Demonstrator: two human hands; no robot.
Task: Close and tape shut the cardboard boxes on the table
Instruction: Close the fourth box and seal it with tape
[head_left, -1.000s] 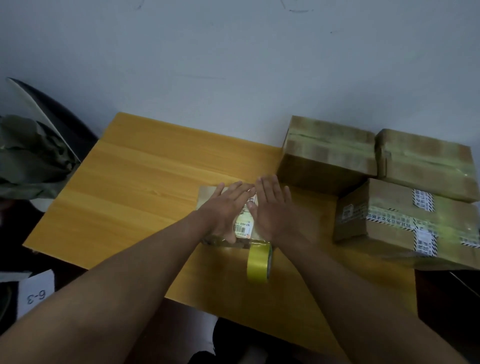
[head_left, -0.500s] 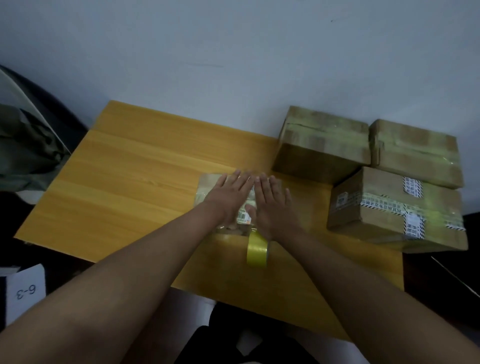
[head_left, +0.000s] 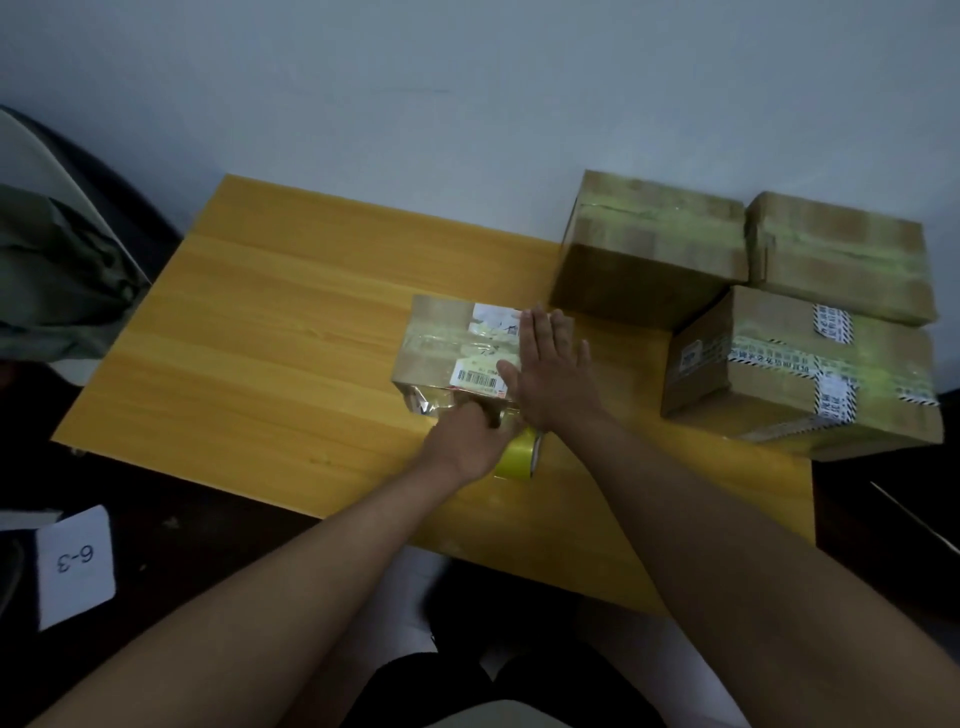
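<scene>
A small cardboard box, wrapped in glossy tape, sits near the middle of the wooden tabletop. The right hand lies flat on the box's right part, fingers straight and together. The left hand is at the box's near edge, its fingers curled out of sight; whether they grip anything cannot be told. It covers part of a yellow tape roll standing on edge just beside the box. Three taped boxes crowd the tabletop's right end, well clear of the hands. A paper label reading 6-3 lies lower left.
</scene>
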